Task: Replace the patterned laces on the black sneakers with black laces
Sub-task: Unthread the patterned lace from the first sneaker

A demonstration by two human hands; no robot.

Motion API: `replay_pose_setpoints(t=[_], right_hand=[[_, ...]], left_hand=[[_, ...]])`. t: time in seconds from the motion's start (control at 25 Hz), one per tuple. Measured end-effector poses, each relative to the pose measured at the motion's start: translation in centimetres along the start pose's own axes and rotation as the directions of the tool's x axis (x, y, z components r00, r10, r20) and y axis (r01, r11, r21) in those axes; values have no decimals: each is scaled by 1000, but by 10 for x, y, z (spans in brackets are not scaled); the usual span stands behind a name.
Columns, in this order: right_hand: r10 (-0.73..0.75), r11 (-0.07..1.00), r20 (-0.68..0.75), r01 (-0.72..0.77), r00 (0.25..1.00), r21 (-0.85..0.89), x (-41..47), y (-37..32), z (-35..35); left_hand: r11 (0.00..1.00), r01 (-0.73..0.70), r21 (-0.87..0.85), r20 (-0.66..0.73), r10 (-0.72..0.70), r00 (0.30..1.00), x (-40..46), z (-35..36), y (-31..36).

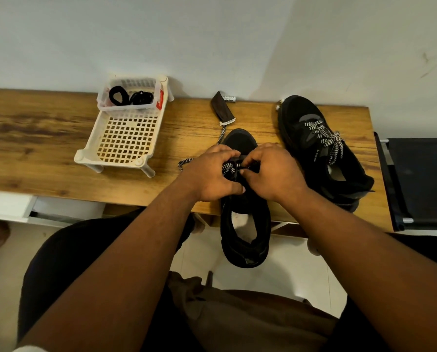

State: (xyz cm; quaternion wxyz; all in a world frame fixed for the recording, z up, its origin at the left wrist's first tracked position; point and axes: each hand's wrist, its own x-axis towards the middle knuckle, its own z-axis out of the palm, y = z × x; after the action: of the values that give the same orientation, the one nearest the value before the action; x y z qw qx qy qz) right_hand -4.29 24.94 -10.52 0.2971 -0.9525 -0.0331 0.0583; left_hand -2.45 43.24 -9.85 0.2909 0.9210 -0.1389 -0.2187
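A black sneaker [245, 224] lies on the wooden table [47, 153], heel hanging over the front edge. My left hand [209, 174] and my right hand [273, 174] sit over its lace area, fingers curled on the black-and-white patterned lace [229, 168]. A loose end of that lace [184, 162] trails left onto the table. The second black sneaker [321, 153] lies to the right, its patterned lace [326, 138] threaded in. Coiled black laces [131, 96] sit in a small clear tub.
A white lattice tray [126, 138] stands at the left with the clear tub [130, 104] at its far end. A dark pouch [222, 109] lies by the wall. A black stand [420, 184] adjoins the table's right edge.
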Motion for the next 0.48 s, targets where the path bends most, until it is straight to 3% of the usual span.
replay_pose_setpoints(t=[0.2,0.28,0.36,0.4,0.48], right_hand=[[38,996,-14,-39,999,-84,0,-6,-3],[162,983,-9,-161,987,84,6,2,-4],[310,879,-5,-285,951,382,8,7,-9],[317,862,-21,-279,948,424,9,10,-8],[172,946,-56,-149,983,289,8,11,-7]], left_hand=[[1000,-6,28,-18,7,1000,1,1,0],[1000,1,23,-15,-1,1000,2,0,-1],[1000,8,18,-19,-8,1000,2,0,-1],[1000,8,19,-23,-8,1000,2,-1,-1],[1000,1,19,-35,0,999,2,-1,-2]])
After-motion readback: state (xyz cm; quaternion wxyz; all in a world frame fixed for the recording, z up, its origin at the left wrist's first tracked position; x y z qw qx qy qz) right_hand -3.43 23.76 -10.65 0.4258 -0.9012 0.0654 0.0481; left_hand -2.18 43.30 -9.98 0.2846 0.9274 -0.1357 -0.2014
